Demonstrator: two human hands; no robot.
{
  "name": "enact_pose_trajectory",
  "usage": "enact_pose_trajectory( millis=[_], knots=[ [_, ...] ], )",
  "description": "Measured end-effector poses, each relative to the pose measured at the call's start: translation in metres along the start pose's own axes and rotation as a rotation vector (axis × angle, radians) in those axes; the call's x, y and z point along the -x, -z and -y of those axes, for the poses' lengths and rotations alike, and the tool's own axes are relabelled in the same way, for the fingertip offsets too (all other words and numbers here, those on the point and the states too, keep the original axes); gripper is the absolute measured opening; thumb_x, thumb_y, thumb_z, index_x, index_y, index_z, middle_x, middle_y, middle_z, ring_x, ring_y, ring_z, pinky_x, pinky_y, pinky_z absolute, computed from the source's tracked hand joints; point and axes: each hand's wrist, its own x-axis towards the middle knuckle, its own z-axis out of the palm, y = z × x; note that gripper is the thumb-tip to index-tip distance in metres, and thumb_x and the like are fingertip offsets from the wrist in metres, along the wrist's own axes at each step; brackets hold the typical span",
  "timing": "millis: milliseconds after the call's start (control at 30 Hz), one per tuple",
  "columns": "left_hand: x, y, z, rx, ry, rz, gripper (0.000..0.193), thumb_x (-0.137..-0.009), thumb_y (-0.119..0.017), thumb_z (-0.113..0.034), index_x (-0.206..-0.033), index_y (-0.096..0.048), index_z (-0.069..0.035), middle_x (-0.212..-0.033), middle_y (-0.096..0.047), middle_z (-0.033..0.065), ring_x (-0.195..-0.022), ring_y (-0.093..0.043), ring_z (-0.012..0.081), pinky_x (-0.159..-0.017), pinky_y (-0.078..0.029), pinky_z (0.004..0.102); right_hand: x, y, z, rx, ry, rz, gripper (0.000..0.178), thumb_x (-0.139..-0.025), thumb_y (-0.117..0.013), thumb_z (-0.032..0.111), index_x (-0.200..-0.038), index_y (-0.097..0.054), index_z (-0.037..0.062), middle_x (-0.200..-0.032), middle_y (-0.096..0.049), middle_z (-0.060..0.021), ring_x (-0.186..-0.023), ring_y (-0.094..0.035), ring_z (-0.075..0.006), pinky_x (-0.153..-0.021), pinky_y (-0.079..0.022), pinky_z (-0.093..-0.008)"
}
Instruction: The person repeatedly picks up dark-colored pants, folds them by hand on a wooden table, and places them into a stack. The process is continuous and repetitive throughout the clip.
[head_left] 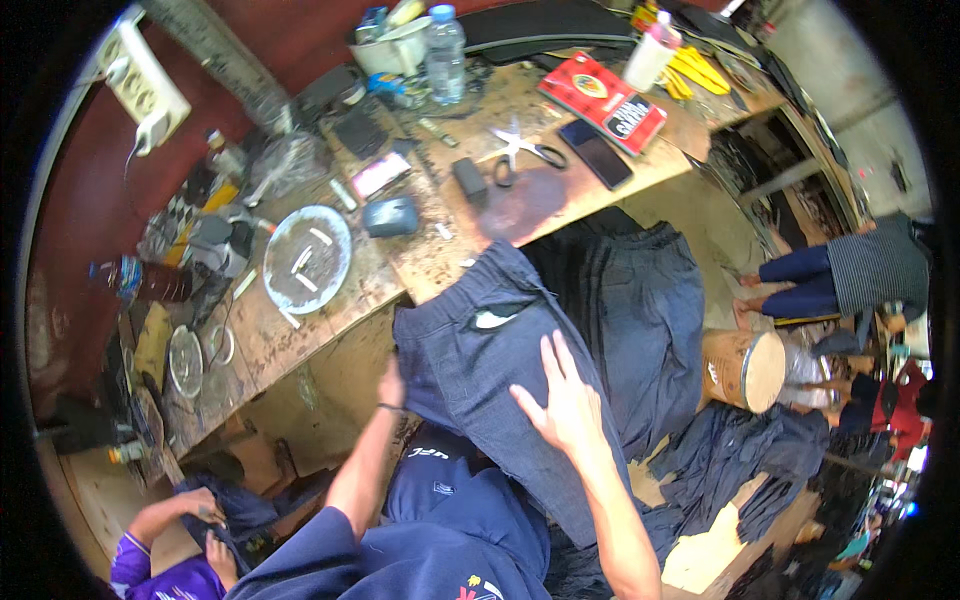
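A pair of dark blue-grey trousers with an elastic waistband lies in front of me, its waist end at the table's edge and its legs running down toward my lap. My right hand rests flat on the cloth with its fingers spread. Beside the left edge of the trousers is my left hand, smeared by motion, its fingers partly lost against the fabric. A small white patch shows near the pocket. More dark trousers hang in a stack just to the right.
On the wooden table lie scissors, a phone, a red box and a round dish with white sticks. A water bottle stands behind. Dark garments lie at right. Another person's hands hold dark cloth at lower left.
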Motion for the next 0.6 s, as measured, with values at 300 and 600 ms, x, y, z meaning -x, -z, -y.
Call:
enact_pose_trajectory(
  millis=[300, 600],
  knots=[
    [0.069, 0.119, -0.102, 0.472, 0.334, 0.544, 0.050, -0.104, -0.071, -0.035, -0.135, -0.064, 0.003, -0.129, -0.074, 0.0159, -0.116, -0.073, 0.0285, -0.104, -0.059, 0.0480, -0.019, -0.053, 0.070, 0.237, 0.221, 0.235, 0.071, -0.095, -0.071, 0.044, -0.151, -0.055, 0.0039, -0.159, -0.049, -0.0271, -0.077, -0.077, -0.0380, -0.068, -0.063, -0.0467],
    [0.052, 0.029, -0.043, -0.198, 0.078, 0.041, 0.071, -0.107, -0.054, -0.063, -0.075, -0.062, 0.001, -0.071, -0.060, 0.0051, -0.070, -0.053, 0.0162, -0.066, -0.046, 0.0399, -0.022, -0.047, 0.041, 0.078, 0.205, -0.366, 0.086, -0.091, -0.081, 0.017, -0.162, -0.038, -0.0041, -0.121, -0.062, -0.0230, -0.109, -0.057, -0.0388, -0.100, -0.049, -0.0466]
  ],
)
